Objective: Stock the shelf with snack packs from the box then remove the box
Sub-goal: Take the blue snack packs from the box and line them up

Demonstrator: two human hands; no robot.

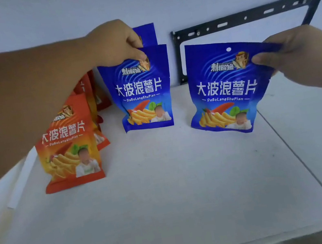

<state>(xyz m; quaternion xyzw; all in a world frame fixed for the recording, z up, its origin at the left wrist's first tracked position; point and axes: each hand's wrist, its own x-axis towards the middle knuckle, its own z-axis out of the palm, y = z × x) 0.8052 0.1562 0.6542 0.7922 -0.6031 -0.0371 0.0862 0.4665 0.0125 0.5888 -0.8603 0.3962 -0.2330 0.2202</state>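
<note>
Snack packs stand on the white shelf [168, 195]. Nearest, at eight o'clock, is the front orange pack [67, 144], upright, with more orange packs [88, 91] filed behind it. At two o'clock my right hand [298, 54] pinches the top corner of the right blue pack [223, 89], thumb in front; I cannot tell whether its base touches the shelf. At twelve my left hand [118, 41] pinches the top edge of the middle blue pack [141, 90], with a rear blue pack [148, 34] just behind it. Farthest, a black bracket [244, 16] hangs on the wall. The box is out of sight. I'd seat each base flat, faces forward, rows level; I'd release only once each pack balances.
</note>
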